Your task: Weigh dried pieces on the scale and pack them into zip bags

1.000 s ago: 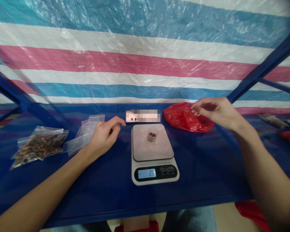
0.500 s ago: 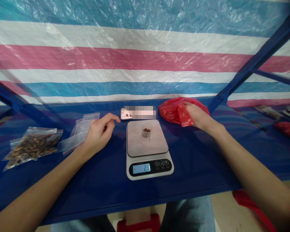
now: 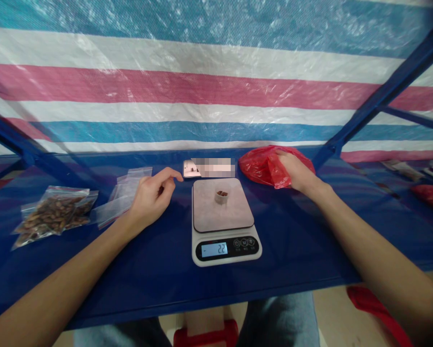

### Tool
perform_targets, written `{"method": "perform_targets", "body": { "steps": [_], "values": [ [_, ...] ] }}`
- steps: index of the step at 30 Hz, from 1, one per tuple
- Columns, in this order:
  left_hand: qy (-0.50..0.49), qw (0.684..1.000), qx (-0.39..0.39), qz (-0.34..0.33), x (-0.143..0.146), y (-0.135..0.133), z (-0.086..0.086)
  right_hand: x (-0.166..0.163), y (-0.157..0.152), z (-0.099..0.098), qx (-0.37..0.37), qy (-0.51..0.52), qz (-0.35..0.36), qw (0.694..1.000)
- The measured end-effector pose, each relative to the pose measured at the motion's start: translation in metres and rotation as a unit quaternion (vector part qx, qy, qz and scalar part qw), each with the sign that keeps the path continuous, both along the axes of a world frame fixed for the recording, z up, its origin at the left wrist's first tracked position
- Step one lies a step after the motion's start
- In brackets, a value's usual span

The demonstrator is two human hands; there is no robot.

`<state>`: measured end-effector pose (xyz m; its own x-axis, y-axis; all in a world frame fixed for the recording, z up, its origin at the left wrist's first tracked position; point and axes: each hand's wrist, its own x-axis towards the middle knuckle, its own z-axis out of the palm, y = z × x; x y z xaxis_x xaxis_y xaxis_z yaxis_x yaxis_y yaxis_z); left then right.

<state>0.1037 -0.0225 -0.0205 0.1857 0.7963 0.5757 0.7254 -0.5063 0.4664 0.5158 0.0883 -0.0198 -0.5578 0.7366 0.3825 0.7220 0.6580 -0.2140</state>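
Left of centre in the frame, the left hand [image 3: 151, 197] is bare, as is the right hand [image 3: 298, 172], right of centre. Both slim forearms [image 3: 93, 270] are uncovered to the picture's edges. Faded blue denim trousers [image 3: 283, 318] show at the bottom, darkly shaded on the left leg.
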Motion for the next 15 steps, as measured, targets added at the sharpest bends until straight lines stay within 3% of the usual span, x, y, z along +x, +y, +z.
{"method": "perform_targets", "body": {
  "steps": [4, 10, 15],
  "values": [
    [0.005, 1.0, -0.007, -0.001, 0.0, 0.0, 0.0, -0.004, -0.001, 0.006, 0.002, 0.005, 0.033, 0.999],
    [0.008, 1.0, -0.005, 0.005, -0.001, -0.001, -0.002, -0.01, -0.012, 0.02, 0.033, 0.045, -0.017, 0.998],
    [0.008, 1.0, -0.001, 0.004, -0.002, 0.0, -0.002, -0.01, -0.015, 0.021, 0.0, 0.074, -0.028, 0.997]
  ]
}}
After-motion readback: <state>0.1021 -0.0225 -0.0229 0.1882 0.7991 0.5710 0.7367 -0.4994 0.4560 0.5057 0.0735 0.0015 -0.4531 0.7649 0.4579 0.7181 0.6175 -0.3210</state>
